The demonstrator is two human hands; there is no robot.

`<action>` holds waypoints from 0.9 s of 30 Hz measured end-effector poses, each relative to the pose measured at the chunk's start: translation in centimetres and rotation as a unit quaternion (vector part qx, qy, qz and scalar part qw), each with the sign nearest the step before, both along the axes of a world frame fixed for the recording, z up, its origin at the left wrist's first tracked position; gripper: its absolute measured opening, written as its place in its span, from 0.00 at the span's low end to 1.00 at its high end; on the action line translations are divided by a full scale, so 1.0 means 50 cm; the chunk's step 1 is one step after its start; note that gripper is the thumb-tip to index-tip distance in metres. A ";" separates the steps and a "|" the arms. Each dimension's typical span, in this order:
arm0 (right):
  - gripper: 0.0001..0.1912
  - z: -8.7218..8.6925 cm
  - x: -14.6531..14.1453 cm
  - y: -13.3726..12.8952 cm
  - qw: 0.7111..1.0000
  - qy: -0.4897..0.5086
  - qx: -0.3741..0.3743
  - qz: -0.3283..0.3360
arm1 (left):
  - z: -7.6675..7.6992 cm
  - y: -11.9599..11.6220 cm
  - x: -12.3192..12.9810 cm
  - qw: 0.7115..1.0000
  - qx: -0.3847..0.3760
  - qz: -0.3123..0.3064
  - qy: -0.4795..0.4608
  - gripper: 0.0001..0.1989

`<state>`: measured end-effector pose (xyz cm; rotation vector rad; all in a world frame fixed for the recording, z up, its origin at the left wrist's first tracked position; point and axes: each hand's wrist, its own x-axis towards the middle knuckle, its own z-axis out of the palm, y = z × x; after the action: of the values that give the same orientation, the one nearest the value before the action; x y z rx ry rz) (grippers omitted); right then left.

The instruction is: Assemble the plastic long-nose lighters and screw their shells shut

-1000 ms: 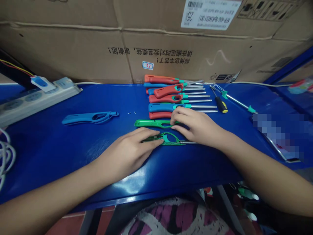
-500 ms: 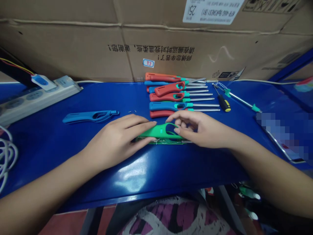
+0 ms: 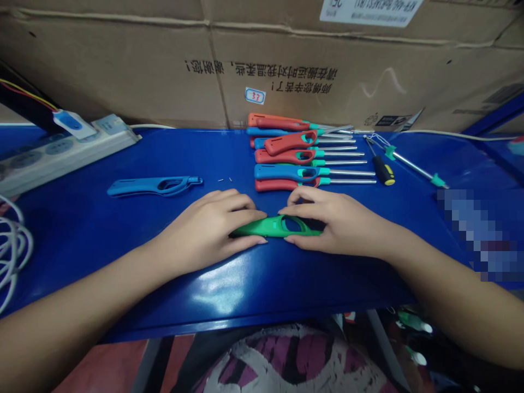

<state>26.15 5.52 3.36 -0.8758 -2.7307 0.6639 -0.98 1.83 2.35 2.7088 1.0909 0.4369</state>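
A green long-neck lighter body (image 3: 268,226) lies on the blue table between both hands. My left hand (image 3: 221,224) grips its handle end, thumb on the near edge and fingers over the far edge. With thumb and fingers, my right hand (image 3: 327,218) grips the other end beside the trigger opening. The two green shell halves sit one on the other, and the inner parts are hidden. Behind the hands lies a stack of red, blue and orange lighters (image 3: 286,172) with metal tubes. Two tiny screws (image 3: 225,179) rest to the left.
A blue lighter shell (image 3: 153,186) lies at left, near a power strip (image 3: 61,150) and coiled white cable (image 3: 14,254). A screwdriver (image 3: 383,170) and a metal tube with green fittings (image 3: 413,166) lie at right. A cardboard box (image 3: 143,71) stands along the back.
The upper green half has come down onto the lower one, covering the inner parts that showed along the near edge. My right hand has closed around its end. The view has shifted slightly.
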 end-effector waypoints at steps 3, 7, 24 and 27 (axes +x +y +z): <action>0.16 -0.005 -0.001 0.001 1.000 -0.009 0.009 0.002 | 0.005 -0.001 0.000 1.000 -0.002 0.001 0.017 0.16; 0.17 -0.009 -0.002 0.003 1.000 -0.015 0.024 0.006 | 0.013 -0.001 -0.004 0.999 -0.001 -0.001 0.033 0.16; 0.20 -0.004 0.003 -0.003 0.994 -0.039 0.098 0.023 | 0.019 0.002 -0.009 0.999 0.018 -0.016 0.041 0.15; 0.20 -0.002 0.003 -0.002 0.994 -0.037 0.103 0.024 | 0.019 0.001 -0.009 0.998 0.024 -0.017 0.047 0.16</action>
<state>26.31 5.42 3.25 -0.8039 -2.8302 0.3558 -1.42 1.87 3.28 2.8107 1.0701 0.3368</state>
